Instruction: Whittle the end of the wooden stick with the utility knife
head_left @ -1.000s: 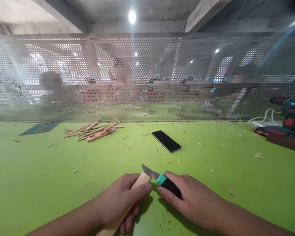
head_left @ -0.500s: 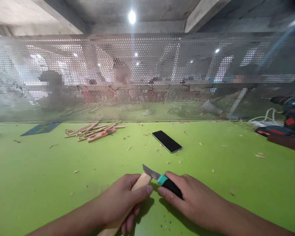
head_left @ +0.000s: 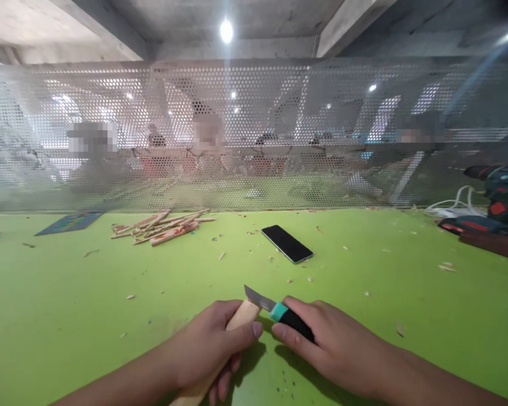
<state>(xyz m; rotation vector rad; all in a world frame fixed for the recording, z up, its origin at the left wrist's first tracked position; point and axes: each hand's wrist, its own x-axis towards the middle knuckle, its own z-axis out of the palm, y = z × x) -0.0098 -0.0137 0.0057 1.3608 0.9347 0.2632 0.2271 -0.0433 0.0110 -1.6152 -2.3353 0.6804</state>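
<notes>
My left hand (head_left: 214, 344) is wrapped round a pale wooden stick (head_left: 243, 317), whose far end sticks out past the thumb and whose near end shows below the wrist. In my right hand (head_left: 334, 341) is a carving knife (head_left: 294, 321) with a black and teal handle. Its short, slanted blade lies across the far end of the stick, touching it as far as I can see. Both hands are low over the green table (head_left: 88, 316), close to each other. My palms hide the middle of the stick and part of the knife handle.
Beyond my hands lies a black phone (head_left: 287, 243). A pile of thin wooden pieces (head_left: 163, 226) and a flat grey-blue sheet (head_left: 69, 223) are at the back left. A cordless drill (head_left: 503, 194) stands far right. A perforated screen (head_left: 254, 135) closes the back, people behind it.
Hardly anything differs. The knife blade has shifted very slightly left at the stick's end, and both hands keep their grip.
</notes>
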